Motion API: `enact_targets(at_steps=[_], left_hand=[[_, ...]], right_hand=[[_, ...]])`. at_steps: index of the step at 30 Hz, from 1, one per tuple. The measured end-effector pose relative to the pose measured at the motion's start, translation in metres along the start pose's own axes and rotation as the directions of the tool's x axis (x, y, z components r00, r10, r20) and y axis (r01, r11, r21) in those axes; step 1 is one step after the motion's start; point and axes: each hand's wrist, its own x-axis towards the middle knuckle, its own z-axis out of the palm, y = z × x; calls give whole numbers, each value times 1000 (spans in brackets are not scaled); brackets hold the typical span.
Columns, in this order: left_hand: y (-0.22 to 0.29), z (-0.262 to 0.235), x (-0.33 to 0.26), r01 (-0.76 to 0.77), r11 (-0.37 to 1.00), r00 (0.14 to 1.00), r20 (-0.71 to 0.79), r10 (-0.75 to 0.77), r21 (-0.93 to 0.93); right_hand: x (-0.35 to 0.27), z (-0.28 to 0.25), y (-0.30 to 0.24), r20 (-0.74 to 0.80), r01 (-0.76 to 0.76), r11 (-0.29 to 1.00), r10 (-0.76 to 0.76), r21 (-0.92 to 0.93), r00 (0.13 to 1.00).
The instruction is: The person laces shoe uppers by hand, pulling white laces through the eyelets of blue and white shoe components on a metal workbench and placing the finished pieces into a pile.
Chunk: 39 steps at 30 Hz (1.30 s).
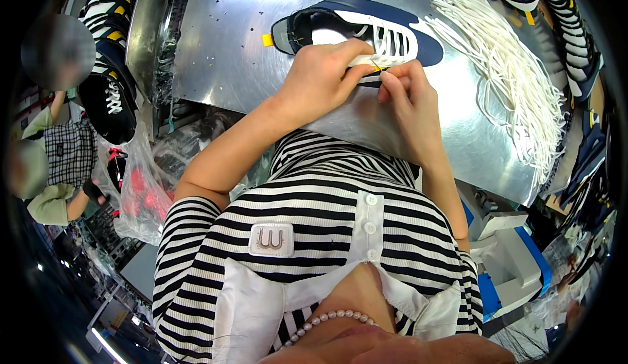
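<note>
A navy and white sneaker (pixel 428 49) lies on its sole on the metal table, toe to the right. White laces (pixel 394 41) cross its tongue in several rows. At the sneaker's near side, my left hand (pixel 318 78) is closed, with thumb and forefinger on the edge by the eyelets. My right hand (pixel 412 97) is pinched just beside it, fingertips close to the left thumb. A thin yellow strand (pixel 377 68) shows between the two hands; what the right fingertips hold is too small to make out. A yellow tab (pixel 267 39) sticks out at the heel.
A large heap of white shoelaces (pixel 504 69) spreads over the table's right side. More sneakers (pixel 112 105) are stacked at the left, and others (pixel 572 43) line the far right. A white and blue box (pixel 510 253) stands lower right. Another person (pixel 69 151) is at the left.
</note>
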Motion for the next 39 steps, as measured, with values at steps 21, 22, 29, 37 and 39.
enact_targets(at_steps=[21,22,29,37,39], left_hand=[[-4,-18,4,-28,976,924,378,-57,215],[-7,-25,1,-64,962,906,419,-55,264],[10,-31,-84,-166,955,886,-387,254,248],[-9,13,-103,273,-54,697,236,-677,-961],[-11,4,-85,211,-244,698,321,-640,-946]], right_hand=[[52,-10,32,-266,350,667,-641,-658,720],[52,-10,35,-277,309,708,-581,-635,765],[32,-24,23,-336,362,900,-428,-242,839],[38,-12,10,-285,342,893,-422,-291,861],[34,-10,2,-260,307,948,-317,-79,912]])
